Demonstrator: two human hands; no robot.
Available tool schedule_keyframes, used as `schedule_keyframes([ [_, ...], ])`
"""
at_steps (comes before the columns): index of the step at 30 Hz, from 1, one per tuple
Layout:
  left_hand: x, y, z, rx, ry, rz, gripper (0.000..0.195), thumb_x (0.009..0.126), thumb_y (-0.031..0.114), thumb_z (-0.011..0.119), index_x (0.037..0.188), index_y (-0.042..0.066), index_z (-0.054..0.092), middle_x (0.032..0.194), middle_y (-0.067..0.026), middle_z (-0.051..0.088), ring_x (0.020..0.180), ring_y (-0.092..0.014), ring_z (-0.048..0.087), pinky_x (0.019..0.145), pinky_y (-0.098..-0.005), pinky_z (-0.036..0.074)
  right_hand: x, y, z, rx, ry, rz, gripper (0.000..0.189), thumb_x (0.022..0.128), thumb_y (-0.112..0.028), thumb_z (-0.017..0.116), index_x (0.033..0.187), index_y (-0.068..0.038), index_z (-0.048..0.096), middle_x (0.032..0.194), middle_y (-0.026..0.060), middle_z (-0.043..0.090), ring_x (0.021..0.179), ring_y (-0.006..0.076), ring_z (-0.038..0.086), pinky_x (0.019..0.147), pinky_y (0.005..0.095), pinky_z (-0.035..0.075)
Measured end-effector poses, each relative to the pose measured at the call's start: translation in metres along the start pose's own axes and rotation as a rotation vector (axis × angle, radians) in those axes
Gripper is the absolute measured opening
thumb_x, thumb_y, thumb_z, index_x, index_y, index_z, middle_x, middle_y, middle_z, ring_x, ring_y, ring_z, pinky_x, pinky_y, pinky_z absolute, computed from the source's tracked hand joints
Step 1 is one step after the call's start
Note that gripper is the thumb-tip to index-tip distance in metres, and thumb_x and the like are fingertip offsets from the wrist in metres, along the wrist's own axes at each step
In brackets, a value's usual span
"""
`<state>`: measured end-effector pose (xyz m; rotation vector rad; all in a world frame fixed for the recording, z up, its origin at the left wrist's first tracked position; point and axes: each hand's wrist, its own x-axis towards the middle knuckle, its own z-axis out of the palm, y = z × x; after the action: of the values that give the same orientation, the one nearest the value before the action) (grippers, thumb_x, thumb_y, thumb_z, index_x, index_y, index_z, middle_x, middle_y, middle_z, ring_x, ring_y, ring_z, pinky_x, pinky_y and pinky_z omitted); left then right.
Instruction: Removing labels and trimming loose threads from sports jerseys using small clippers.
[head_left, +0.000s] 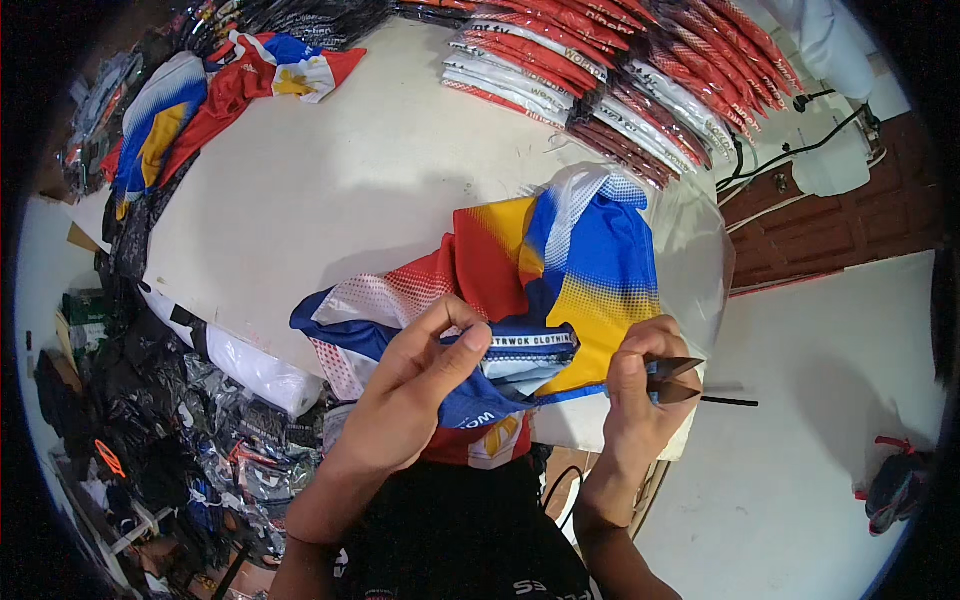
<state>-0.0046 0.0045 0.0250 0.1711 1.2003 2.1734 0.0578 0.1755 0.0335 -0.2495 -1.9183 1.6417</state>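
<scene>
A multicoloured sports jersey (607, 307) in blue, yellow, red and white lies spread over the near edge of a white table (300, 180), part of it hanging toward me. My left hand (397, 397) pinches its blue collar between thumb and forefinger. White neck tape (534, 340) with printed lettering runs from those fingertips to the right along the collar. In my right hand (634, 405) sits a pair of thread snips (675, 369), dark blades apart and pointing right. That hand is beside the yellow panel; whether it also touches the cloth I cannot tell.
Stacks of folded shirts in clear bags (517, 67) cover the back right. A red, blue and white garment (240, 90) lies at the far left edge. Below left are a white wrapped roll (255, 375) and heaped plastic-bagged goods (262, 442). Black cables (795, 150) hang at right.
</scene>
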Motion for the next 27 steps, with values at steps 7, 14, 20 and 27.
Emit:
schedule_keyframes([
  [7, 0.002, 0.001, -0.004, -0.013, -0.021, 0.011, 0.013, 0.093, 0.016, 0.045, 0.091, 0.004, 0.045, 0.081, -0.0009, 0.052, 0.077, -0.003, 0.05, 0.069, -0.0191, 0.041, 0.006, -0.003, 0.004, -0.308, -0.29, -0.076, 0.036, 0.057, -0.005, 0.08, 0.09, -0.003, 0.068, 0.085, 0.0041, 0.052, 0.058, 0.0057, 0.048, 0.049, 0.0156, 0.035],
  [14, 0.002, 0.004, -0.004, 0.116, -0.022, -0.009, 0.012, 0.093, 0.016, 0.045, 0.091, 0.004, 0.045, 0.078, -0.0001, 0.051, 0.073, -0.001, 0.048, 0.064, -0.0178, 0.041, 0.01, 0.0, 0.006, -0.299, -0.286, -0.17, 0.015, 0.066, 0.003, 0.072, 0.08, -0.001, 0.067, 0.081, 0.0051, 0.055, 0.06, 0.0069, 0.05, 0.052, 0.0176, 0.038],
  [20, 0.004, 0.003, -0.01, -0.073, 0.01, 0.001, 0.013, 0.093, 0.017, 0.046, 0.09, 0.004, 0.047, 0.079, -0.0014, 0.053, 0.074, -0.002, 0.051, 0.065, -0.0186, 0.043, 0.015, 0.0, -0.008, -0.177, -0.224, 0.236, 0.021, 0.08, -0.006, 0.062, 0.1, -0.001, 0.058, 0.078, -0.0012, 0.047, 0.065, 0.0048, 0.042, 0.057, 0.019, 0.035],
  [27, 0.007, 0.002, -0.009, -0.19, 0.029, -0.018, 0.013, 0.093, 0.016, 0.046, 0.09, 0.004, 0.047, 0.081, -0.0029, 0.055, 0.075, -0.004, 0.053, 0.067, -0.0192, 0.044, 0.011, -0.002, -0.018, 0.107, -0.237, 0.375, 0.025, 0.077, -0.008, 0.066, 0.099, -0.001, 0.058, 0.082, -0.0003, 0.044, 0.062, 0.0044, 0.041, 0.054, 0.0165, 0.033],
])
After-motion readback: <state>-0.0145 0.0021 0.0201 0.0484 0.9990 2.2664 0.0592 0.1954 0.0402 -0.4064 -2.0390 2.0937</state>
